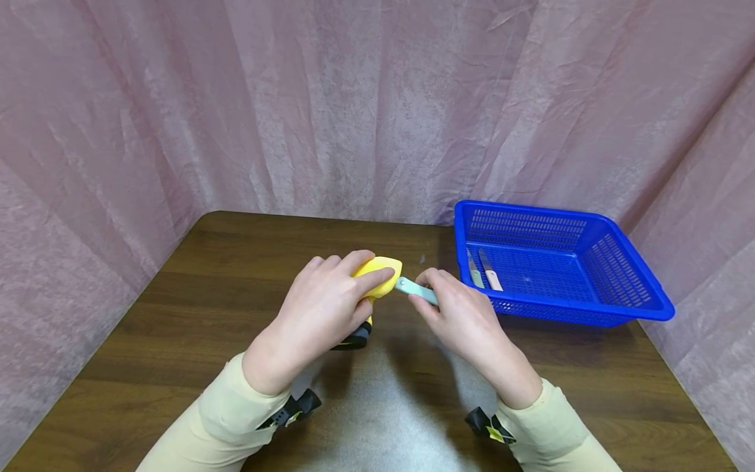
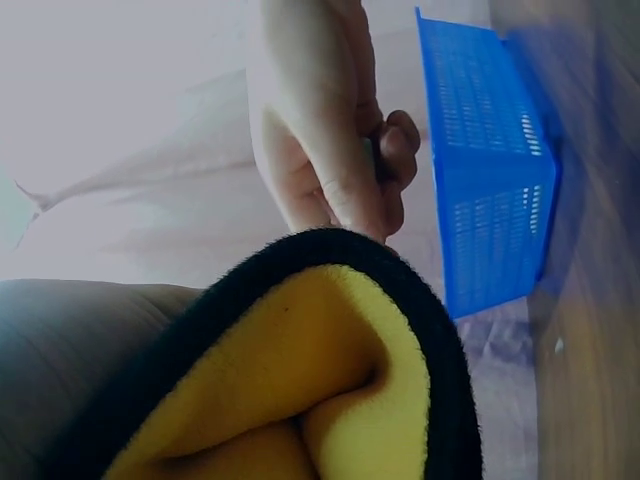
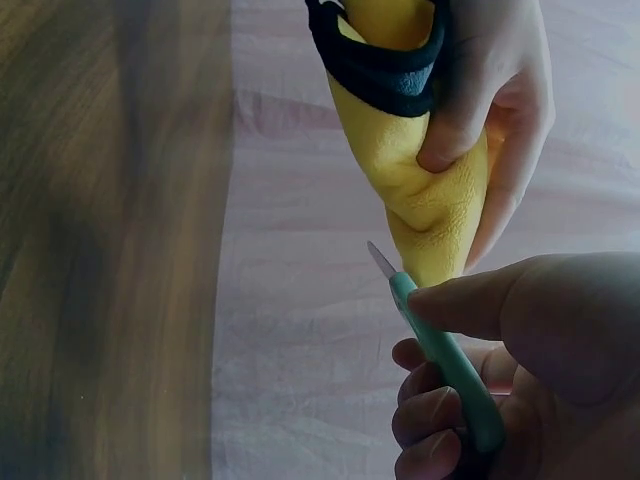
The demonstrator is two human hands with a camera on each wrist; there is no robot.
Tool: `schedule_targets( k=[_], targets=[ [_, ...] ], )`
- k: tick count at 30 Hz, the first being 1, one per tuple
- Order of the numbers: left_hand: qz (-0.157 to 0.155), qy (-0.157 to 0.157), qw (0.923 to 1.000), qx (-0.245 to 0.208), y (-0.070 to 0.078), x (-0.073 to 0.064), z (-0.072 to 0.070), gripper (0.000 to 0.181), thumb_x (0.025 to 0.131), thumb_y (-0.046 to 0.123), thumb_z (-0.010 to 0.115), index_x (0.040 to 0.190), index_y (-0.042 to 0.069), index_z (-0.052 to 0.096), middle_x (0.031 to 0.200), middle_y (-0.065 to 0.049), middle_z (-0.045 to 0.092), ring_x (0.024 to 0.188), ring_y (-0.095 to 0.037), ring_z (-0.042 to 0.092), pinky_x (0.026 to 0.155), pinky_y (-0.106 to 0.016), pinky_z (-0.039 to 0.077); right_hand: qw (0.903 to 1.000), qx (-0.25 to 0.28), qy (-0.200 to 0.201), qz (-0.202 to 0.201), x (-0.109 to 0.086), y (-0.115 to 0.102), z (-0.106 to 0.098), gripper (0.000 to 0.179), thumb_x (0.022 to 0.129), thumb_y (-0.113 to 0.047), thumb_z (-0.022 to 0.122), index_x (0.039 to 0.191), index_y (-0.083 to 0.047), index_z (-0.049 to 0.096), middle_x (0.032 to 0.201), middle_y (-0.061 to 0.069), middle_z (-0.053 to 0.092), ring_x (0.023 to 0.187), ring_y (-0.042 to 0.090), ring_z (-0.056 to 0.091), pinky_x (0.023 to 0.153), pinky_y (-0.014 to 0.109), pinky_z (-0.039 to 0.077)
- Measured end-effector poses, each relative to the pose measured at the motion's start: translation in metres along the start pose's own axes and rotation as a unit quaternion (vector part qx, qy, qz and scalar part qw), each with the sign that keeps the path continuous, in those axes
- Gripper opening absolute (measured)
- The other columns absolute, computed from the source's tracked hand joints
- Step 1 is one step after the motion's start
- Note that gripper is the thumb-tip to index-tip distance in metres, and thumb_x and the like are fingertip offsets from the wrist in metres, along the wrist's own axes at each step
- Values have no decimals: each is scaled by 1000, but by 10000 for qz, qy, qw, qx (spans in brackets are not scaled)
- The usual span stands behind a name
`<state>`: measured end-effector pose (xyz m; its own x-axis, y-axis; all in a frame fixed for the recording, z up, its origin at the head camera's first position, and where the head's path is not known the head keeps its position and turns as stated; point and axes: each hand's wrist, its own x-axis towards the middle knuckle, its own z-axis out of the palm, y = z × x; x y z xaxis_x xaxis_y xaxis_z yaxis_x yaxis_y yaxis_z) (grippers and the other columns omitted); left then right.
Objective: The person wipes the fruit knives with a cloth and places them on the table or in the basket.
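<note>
My left hand (image 1: pixel 321 305) grips a yellow cloth (image 1: pixel 382 270) with a dark border, bunched and folded, above the middle of the table. In the right wrist view the thumb presses into the cloth (image 3: pixel 435 215), which tapers downward. A small knife (image 1: pixel 417 290) with a mint green handle is held in my right hand (image 1: pixel 463 314), thumb on the handle and fingers curled round it. The short pointed blade (image 3: pixel 380 260) sits right beside the cloth's lower end. In the left wrist view the dark-edged cloth (image 2: pixel 290 350) hides most of the knife.
A blue plastic basket (image 1: pixel 566 314) stands at the right of the brown wooden table (image 1: pixel 194 295). Two knives lie inside by its left wall, one with a green handle (image 1: pixel 476 278), one with a pale pink handle (image 1: pixel 492 280). Pink curtains (image 1: pixel 377 111) hang behind and at both sides.
</note>
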<state>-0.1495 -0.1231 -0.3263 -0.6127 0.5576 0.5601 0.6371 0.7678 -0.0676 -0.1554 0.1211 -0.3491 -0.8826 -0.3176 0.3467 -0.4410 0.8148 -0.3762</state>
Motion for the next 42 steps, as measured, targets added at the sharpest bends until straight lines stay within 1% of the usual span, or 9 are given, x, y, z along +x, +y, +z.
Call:
schedule_targets(
  k=[6,21,30,37,42],
  targets=[
    [108,28,9999,63,2,0,2,51,83,8,81,131,24,79,127,-10,72,69,-28,61,64,-37,48,10000,1,27,-43,0,0,-1,13,104,-25,78,108,-14,72,85,-4,59,68,13,53,57,36,46],
    [108,-37,9998,160,-1,0,4,51,82,9,82,131,24,79,126,-9,72,67,-27,60,62,-37,47,9999,87,-33,-92,1,0,0,14,106,-26,77,110,-13,72,89,-3,61,70,14,54,60,37,48],
    [32,-44,9999,150,-5,-2,5,51,82,8,82,131,24,79,126,-10,73,68,-28,62,63,-39,48,9999,85,-1,-139,0,0,0,13,107,-25,76,110,-13,71,89,-3,61,70,14,53,60,37,47],
    [-106,-152,9997,170,-10,-1,3,50,84,9,82,132,24,80,128,-11,73,73,-30,66,66,-43,52,9997,96,97,-185,0,-1,0,13,106,-23,76,110,-12,71,89,-2,60,69,15,53,59,37,47],
    [-220,-198,9995,136,-14,-1,2,50,85,9,81,133,24,80,128,-11,73,74,-31,66,67,-43,52,9995,110,165,-231,-1,0,0,13,106,-24,76,110,-12,71,88,-3,60,69,15,52,59,37,46]
  ],
)
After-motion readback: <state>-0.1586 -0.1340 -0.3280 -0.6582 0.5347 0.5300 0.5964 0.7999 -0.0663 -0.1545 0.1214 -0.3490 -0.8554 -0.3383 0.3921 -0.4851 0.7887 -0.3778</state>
